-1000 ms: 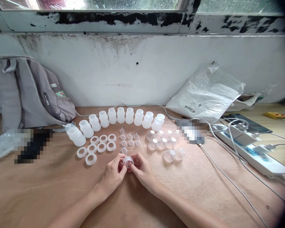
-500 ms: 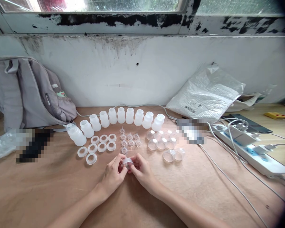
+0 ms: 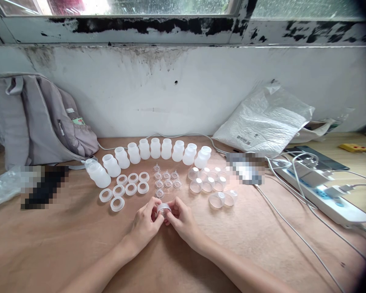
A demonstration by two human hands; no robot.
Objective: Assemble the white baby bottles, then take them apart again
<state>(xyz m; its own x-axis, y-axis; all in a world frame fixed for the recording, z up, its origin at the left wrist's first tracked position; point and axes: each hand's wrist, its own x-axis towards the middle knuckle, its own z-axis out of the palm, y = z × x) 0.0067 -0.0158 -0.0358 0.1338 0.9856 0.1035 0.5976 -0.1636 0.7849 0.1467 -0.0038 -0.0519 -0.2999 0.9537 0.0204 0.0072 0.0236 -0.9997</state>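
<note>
Between my left hand (image 3: 147, 216) and my right hand (image 3: 180, 215) is a translucent bottle collar ring (image 3: 164, 206), gripped from both sides by thumbs and fingers. Something clear shows inside the ring; my fingers partly cover it. Just beyond lie several clear silicone nipples (image 3: 167, 184), flanges down on the table. To their left, several loose collar rings (image 3: 117, 204) lie flat. On the right are several clear dome caps (image 3: 216, 199). Behind everything, small frosted bottles (image 3: 155, 148) stand upright in an arc, without lids.
A grey backpack (image 3: 42, 118) leans on the wall at the left, near a plastic bag (image 3: 4, 185). At the right are a white mailer bag (image 3: 262, 122), a power strip (image 3: 329, 199) with plugs, and a white cable (image 3: 293, 232) crossing the wooden table (image 3: 49, 252).
Both hands stay in place around the ring, which appears tilted very slightly. The other parts on the table have not moved.
</note>
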